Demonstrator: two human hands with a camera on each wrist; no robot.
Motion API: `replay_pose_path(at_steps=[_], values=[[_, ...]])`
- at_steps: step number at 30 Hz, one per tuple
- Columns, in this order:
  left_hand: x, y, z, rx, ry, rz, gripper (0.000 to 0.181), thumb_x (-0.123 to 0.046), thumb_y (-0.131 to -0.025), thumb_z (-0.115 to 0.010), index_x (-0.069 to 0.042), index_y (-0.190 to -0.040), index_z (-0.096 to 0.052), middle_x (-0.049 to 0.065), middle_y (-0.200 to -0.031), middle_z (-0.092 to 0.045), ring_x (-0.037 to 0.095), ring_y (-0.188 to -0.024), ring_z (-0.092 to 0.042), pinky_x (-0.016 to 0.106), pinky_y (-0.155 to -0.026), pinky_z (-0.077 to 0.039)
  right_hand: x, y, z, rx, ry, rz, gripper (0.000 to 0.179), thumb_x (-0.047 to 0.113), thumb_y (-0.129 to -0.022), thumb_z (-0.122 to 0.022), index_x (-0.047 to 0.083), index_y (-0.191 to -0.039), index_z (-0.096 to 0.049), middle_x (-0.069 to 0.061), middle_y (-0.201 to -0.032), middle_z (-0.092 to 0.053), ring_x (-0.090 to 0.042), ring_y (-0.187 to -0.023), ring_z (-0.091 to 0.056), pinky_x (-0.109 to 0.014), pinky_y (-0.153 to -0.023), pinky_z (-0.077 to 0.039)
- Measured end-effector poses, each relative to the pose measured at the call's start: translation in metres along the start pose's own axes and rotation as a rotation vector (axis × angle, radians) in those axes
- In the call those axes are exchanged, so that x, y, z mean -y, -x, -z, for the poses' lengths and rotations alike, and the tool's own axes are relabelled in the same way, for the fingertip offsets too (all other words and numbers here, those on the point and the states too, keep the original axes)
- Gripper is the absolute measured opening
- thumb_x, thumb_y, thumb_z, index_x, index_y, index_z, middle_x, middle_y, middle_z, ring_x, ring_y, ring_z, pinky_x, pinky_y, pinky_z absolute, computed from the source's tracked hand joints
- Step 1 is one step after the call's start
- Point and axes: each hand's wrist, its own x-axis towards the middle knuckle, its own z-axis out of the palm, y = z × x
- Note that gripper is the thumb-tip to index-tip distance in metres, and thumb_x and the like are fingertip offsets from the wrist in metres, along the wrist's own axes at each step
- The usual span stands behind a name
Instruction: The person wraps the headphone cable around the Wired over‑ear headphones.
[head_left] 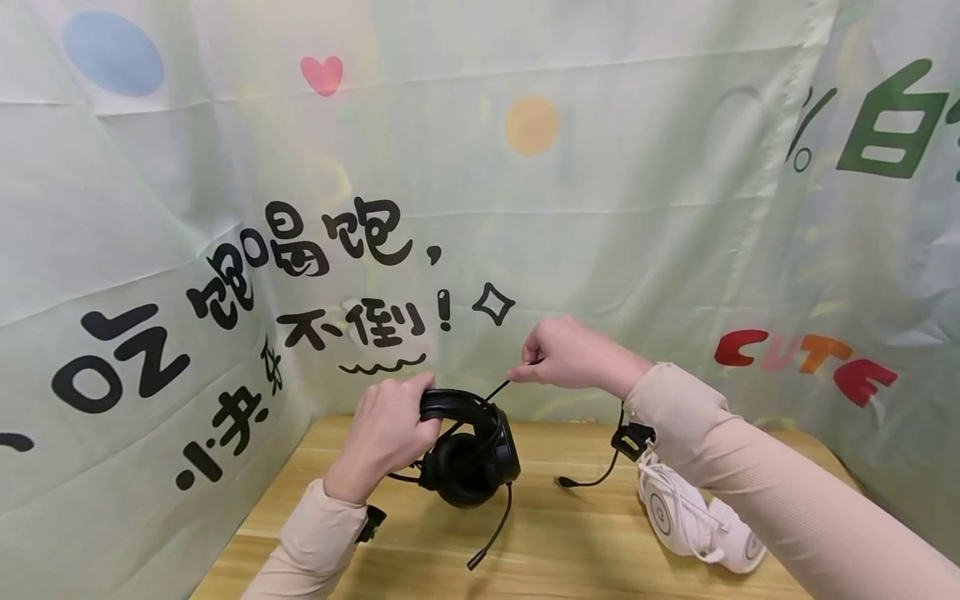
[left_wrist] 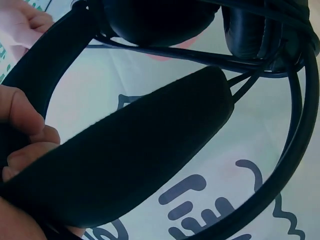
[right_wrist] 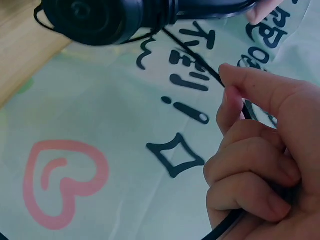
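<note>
A black headset point(head_left: 512, 446) is held up above the wooden table, its headband point(head_left: 453, 406) gripped by my left hand point(head_left: 392, 425). From its lower side a microphone boom point(head_left: 501, 529) hangs down. My right hand point(head_left: 576, 354), raised to the right of the headset, pinches its black cable point(right_wrist: 194, 56) between thumb and index finger, with the other fingers curled round more of it. That cable runs taut to the headset. In the left wrist view, loops of cable point(left_wrist: 305, 100) pass around the padded headband and the ear cushions point(left_wrist: 160, 22).
White headphones point(head_left: 675, 512) with a white cord wound about them lie on the table point(head_left: 585, 542) at right, under my right forearm. A black cord with a thicker end point(head_left: 567, 482) dangles below my right wrist. Printed cloth point(head_left: 622, 250) hangs behind and along both sides.
</note>
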Motion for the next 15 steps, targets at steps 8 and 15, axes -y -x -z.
replay_pose_path(at_steps=[8,15], values=[[-0.006,0.002,-0.003,-0.016,-0.025,0.054,0.018,-0.011,-0.075,-0.061,-0.017,-0.073,-0.045,-0.004,-0.057,-0.039,0.020,-0.050,-0.042,0.031,-0.047,-0.030,0.013,0.004,0.007,-0.007,0.002,-0.014,0.049,0.034,-0.099,-0.077,0.021,-0.059,-0.052,0.009,-0.056,-0.048,-0.006,-0.054,-0.041,-0.025,-0.062,-0.041],[-0.007,0.003,-0.004,-0.044,-0.067,0.097,0.019,-0.012,-0.072,-0.063,-0.016,-0.074,-0.045,0.000,-0.056,-0.040,0.023,-0.049,-0.042,0.032,-0.046,-0.029,0.019,0.011,0.012,0.000,-0.006,-0.028,0.046,0.034,-0.100,-0.075,0.020,-0.060,-0.057,0.008,-0.057,-0.051,-0.007,-0.053,-0.041,-0.025,-0.060,-0.041]])
